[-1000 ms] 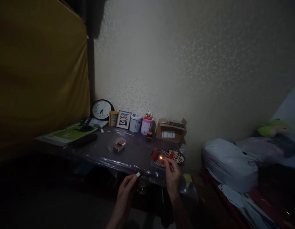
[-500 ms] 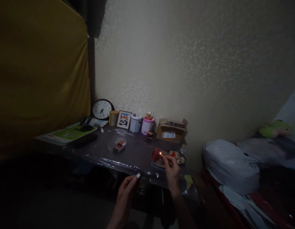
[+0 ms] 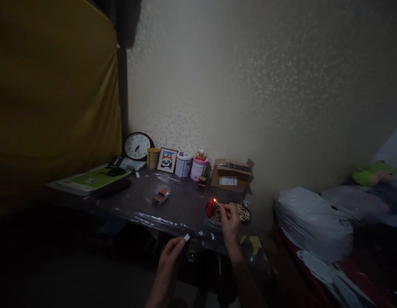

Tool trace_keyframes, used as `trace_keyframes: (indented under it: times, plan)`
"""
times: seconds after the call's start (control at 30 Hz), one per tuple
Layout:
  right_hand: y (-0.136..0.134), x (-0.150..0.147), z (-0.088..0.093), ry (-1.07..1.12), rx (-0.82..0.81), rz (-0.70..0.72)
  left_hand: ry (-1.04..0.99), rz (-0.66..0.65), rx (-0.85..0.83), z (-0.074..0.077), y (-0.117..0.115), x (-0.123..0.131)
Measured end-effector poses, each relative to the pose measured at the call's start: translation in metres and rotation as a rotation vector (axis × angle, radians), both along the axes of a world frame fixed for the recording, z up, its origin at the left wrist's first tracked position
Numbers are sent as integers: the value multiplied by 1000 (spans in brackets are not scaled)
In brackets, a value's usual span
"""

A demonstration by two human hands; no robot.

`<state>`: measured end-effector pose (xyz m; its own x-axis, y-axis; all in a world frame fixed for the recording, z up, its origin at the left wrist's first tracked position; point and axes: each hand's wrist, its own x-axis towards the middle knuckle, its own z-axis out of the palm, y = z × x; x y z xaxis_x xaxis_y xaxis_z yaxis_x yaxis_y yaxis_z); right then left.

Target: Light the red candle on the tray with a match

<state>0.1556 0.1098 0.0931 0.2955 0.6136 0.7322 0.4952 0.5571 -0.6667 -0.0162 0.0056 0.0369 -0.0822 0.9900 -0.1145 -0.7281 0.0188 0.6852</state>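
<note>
A lit match (image 3: 217, 202) is pinched between the thumb and fingers of my right hand (image 3: 230, 222). Its flame is right beside the top of a red candle (image 3: 210, 208), which stands on a dark-rimmed round plate (image 3: 207, 217) of pale seed-like bits; I cannot tell whether they touch. Behind my right hand, partly hidden by it, is a second such plate (image 3: 244, 211). My left hand (image 3: 170, 254), closed and in front of the table's near edge, grips a small box with a white end (image 3: 187, 237), seemingly a matchbox.
A dark, plastic-covered table (image 3: 182, 201) bears a plastic-wrapped brown packet (image 3: 161, 195). Along the wall stand a clock (image 3: 138, 146), a picture frame (image 3: 167, 160), tins and an open cardboard box (image 3: 232, 176). A white bag (image 3: 314, 222) lies to the right, a yellow curtain (image 3: 57, 94) hangs left.
My right hand has moved the burning match slightly up and left, bringing its flame to the top of the red candle. The left hand has barely moved.
</note>
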Motion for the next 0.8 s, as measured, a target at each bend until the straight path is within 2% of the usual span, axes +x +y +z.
trace_keyframes:
  times: [0.3,0.8]
  plan:
    - [14,-4,-7,3,-14,-2,-1,6,-14,7,-2,1]
    - [23,-5,-12,15,-36,-2,-11,-9,-14,5,-1,2]
